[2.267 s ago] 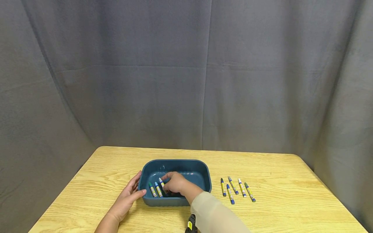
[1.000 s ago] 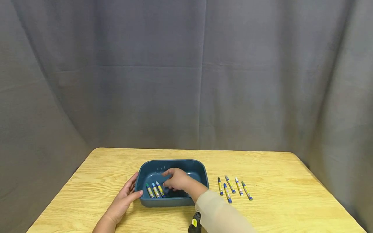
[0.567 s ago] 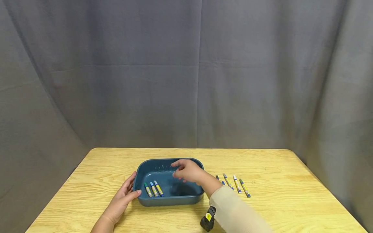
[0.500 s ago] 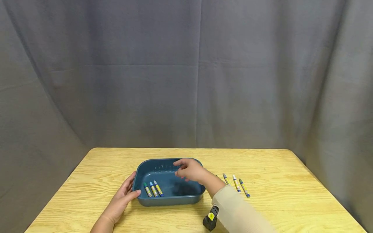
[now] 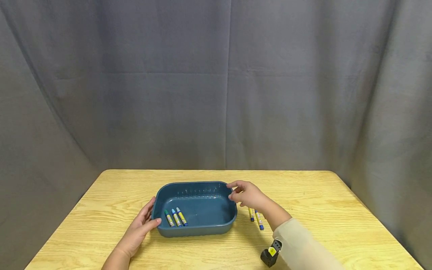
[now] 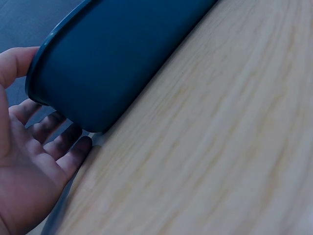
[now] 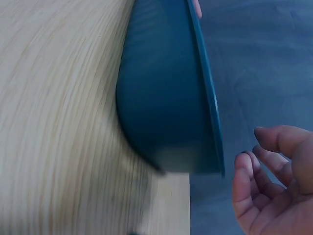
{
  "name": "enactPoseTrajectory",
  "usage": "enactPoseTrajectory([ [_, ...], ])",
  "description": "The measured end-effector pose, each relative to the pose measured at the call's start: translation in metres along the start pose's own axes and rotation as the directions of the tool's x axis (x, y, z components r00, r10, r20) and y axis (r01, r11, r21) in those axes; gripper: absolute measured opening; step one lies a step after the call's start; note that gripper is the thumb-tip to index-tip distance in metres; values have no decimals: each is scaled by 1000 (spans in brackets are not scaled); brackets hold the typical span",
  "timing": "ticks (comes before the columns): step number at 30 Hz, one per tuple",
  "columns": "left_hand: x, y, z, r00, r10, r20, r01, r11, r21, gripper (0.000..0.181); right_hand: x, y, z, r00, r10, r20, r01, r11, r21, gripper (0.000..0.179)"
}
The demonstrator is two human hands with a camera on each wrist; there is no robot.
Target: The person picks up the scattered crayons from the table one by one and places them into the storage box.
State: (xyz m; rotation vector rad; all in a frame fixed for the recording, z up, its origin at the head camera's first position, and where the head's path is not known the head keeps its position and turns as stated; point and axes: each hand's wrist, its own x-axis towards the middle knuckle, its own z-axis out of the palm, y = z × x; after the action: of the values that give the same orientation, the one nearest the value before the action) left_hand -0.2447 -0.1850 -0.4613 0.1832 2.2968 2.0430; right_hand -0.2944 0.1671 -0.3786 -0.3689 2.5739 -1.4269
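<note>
A dark blue rectangular tub (image 5: 195,230) sits on the table. Three crayons, one green-tipped (image 5: 169,218), one light-blue-tipped (image 5: 176,218) and one pale-tipped (image 5: 182,216), lie side by side at its left end. My left hand (image 5: 136,229) holds that end, thumb at the near corner and fingers along the outer wall. Just above the tub's right rim is my right hand (image 5: 249,195), fingers loosely bent with nothing between them. Two more crayons, a nearer one (image 5: 259,220) and one beside it (image 5: 251,214), show partly below the right hand; the hand and forearm cover the others.
The wooden table (image 5: 189,255) extends past the tub on every side. A grey curtain (image 5: 168,112) hangs behind and at both sides. A black device with a yellow mark (image 5: 271,253) is strapped to my right wrist.
The right hand has let go of the pale-tipped crayon inside the tub, then risen and moved right to the rim. My left hand stays at the left end.
</note>
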Motion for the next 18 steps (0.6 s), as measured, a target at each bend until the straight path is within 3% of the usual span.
enactPoseTrajectory([
  [11, 0, -1, 2, 1000, 12, 1, -12, 1000, 1, 77, -25, 35, -38, 998, 30, -46, -30, 1000, 5, 44],
  [18, -1, 0, 2, 1000, 9, 4, -9, 1000, -3, 76, -40, 54, -56, 993, 95, -77, -92, 995, 33, 46],
])
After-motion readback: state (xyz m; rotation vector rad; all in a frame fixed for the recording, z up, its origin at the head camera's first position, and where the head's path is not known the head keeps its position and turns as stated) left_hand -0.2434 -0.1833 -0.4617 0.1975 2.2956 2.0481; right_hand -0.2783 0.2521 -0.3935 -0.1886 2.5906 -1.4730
